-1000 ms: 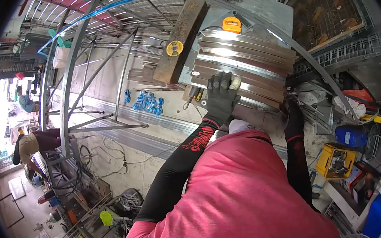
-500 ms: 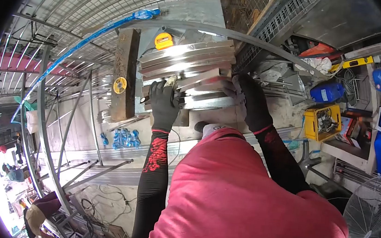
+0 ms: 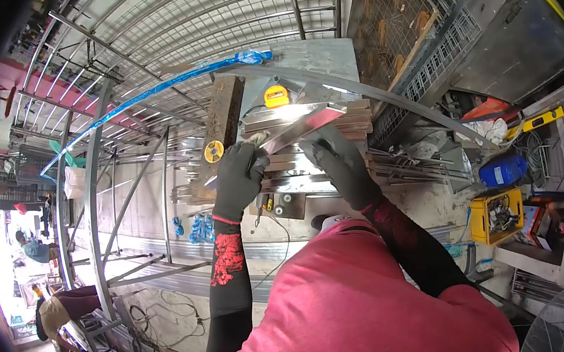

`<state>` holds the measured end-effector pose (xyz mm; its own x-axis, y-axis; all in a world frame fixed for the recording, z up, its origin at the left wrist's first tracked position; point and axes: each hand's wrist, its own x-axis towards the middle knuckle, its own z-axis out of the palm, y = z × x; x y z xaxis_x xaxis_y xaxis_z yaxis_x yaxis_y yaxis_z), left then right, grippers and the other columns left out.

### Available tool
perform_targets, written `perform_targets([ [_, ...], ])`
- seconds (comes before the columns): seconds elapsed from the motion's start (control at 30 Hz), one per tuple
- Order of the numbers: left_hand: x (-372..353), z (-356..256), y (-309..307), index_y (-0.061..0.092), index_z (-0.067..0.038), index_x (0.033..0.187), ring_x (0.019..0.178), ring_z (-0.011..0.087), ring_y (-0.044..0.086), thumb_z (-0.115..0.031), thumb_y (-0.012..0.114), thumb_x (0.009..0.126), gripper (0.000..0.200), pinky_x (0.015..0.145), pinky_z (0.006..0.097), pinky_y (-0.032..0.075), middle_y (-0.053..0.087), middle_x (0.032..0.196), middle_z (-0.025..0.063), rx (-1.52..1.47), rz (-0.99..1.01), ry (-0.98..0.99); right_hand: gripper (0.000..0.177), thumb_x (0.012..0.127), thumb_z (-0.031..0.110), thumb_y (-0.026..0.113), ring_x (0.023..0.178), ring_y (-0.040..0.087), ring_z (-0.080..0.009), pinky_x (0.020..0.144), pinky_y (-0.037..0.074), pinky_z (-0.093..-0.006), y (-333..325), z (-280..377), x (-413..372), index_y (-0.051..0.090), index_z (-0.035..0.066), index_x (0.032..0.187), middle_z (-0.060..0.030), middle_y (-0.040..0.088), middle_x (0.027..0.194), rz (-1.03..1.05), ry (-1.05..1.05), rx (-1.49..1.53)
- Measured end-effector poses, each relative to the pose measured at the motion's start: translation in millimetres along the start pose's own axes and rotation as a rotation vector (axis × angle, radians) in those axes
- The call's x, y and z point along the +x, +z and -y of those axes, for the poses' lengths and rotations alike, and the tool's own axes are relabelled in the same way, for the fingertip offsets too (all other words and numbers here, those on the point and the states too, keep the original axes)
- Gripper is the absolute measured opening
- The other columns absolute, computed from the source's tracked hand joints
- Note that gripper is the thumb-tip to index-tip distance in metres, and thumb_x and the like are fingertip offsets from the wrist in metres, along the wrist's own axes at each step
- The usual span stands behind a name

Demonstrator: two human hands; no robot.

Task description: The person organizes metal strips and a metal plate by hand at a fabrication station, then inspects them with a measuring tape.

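Observation:
My left hand, in a dark glove, is closed around the lower left part of a shiny flat metal bar. The bar slants up to the right over a stack of similar metal bars. A small beige, cloth-like bit shows at the left fingertips. My right hand, gloved too, has its fingers stretched out, with the fingertips right by the bar's lower edge. Beyond the stack, a yellow tape measure sits on the grey metal sheet.
A rusty steel beam bearing a round yellow disc lies left of the stack. A long curved strip with blue wrap arches across the back. Right are a yellow crate and a fan; upright metal frames stand left.
The slanted metal bar has risen off the stack and tilts more steeply. My right hand has moved in from the stack's right end towards it. The view has shifted, so the scene sits further right.

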<state>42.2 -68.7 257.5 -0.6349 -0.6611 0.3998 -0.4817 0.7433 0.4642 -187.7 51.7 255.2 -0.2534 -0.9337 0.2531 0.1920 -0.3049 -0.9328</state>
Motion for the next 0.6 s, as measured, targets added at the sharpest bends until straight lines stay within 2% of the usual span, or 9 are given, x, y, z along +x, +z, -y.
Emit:
perform_targets([
  [0.03,-10,-1,-1,0.065,-0.006,0.104,0.097,0.0429,0.062,-0.009,0.069,0.088,0.017,0.082,0.0522,0.049,0.066,0.1,0.0164,0.004,-0.003,-0.004,0.024,0.105,0.011,0.063,0.092,0.06,-0.0051,0.082,0.05,-0.0239,7,12,6,0.071,0.003,0.126,0.0013,0.07,0.1,0.006,0.0,0.003],
  [0.1,-36,-3,-7,0.067,-0.006,0.109,0.096,0.043,0.062,-0.008,0.068,0.088,0.021,0.083,0.0518,0.048,0.066,0.102,0.0163,0.05,-0.101,-0.068,0.021,0.107,0.013,0.064,0.093,0.059,-0.0047,0.082,0.05,-0.0248,24,21,19,0.072,0.003,0.124,0.0025,0.07,0.102,0.014,0.216,0.085],
  [0.13,-48,-10,-15,0.068,-0.005,0.116,0.093,0.0414,0.063,-0.009,0.067,0.089,0.027,0.081,0.0509,0.049,0.067,0.097,0.0161,0.049,-0.091,-0.142,0.019,0.107,0.014,0.065,0.093,0.061,-0.004,0.081,0.052,-0.024,32,11,28,0.072,0.003,0.121,0.0029,0.07,0.103,0.097,0.134,0.09],
  [0.23,-92,-15,-33,0.067,-0.004,0.117,0.088,0.0389,0.065,-0.01,0.067,0.091,0.027,0.077,0.0495,0.05,0.068,0.091,0.0152,-0.072,-0.141,-0.348,0.016,0.107,0.012,0.065,0.091,0.063,-0.0042,0.079,0.054,-0.0235,73,-1,30,0.072,0.003,0.119,0.0028,0.071,0.102,0.157,0.194,0.26],
  [0.27,-105,-20,-41,0.066,-0.003,0.106,0.084,0.0366,0.066,-0.012,0.068,0.093,0.015,0.074,0.0477,0.05,0.068,0.085,0.015,-0.079,-0.168,-0.413,0.016,0.107,0.012,0.065,0.091,0.063,-0.0042,0.079,0.054,-0.0235,86,-6,31,0.072,0.003,0.119,0.0028,0.071,0.102,0.212,0.22,0.271],
  [0.4,-162,-45,-71,0.062,0.0,0.092,0.08,0.0361,0.064,-0.015,0.072,0.094,0.018,0.073,0.0452,0.05,0.066,0.083,0.0153,-0.056,-0.257,-0.679,0.02,0.104,0.016,0.07,0.092,0.07,-0.0084,0.079,0.058,-0.0236,131,-25,28,0.071,0.001,0.118,-0.0015,0.073,0.103,0.419,0.387,0.315],
  [0.5,-217,-65,-83,0.062,0.0,0.092,0.079,0.0358,0.064,-0.016,0.073,0.093,0.019,0.072,0.0456,0.05,0.065,0.082,0.0148,-0.022,-0.377,-0.902,0.022,0.105,0.015,0.068,0.093,0.071,-0.009,0.076,0.059,-0.0242,186,-26,10,0.072,0.0,0.121,-0.0026,0.074,0.104,0.444,0.454,0.278],
  [0.57,-252,-83,-94,0.065,-0.001,0.098,0.081,0.0353,0.064,-0.018,0.074,0.093,0.019,0.074,0.0459,0.05,0.066,0.084,0.0143,-0.006,-0.429,-1.04,0.026,0.108,0.019,0.064,0.093,0.072,-0.0095,0.077,0.06,-0.0261,218,-42,-1,0.072,0.0,0.124,-0.0031,0.075,0.104,0.585,0.492,0.287],
  [0.6,-262,-86,-87,0.064,0.0,0.098,0.079,0.0322,0.062,-0.018,0.073,0.094,0.02,0.073,0.043,0.05,0.064,0.083,0.0143,0.08,-0.491,-1.036,0.033,0.11,0.025,0.058,0.094,0.073,-0.0132,0.084,0.061,-0.0286,227,-51,-1,0.069,-0.001,0.128,-0.0062,0.075,0.108,0.614,0.596,0.265],
])
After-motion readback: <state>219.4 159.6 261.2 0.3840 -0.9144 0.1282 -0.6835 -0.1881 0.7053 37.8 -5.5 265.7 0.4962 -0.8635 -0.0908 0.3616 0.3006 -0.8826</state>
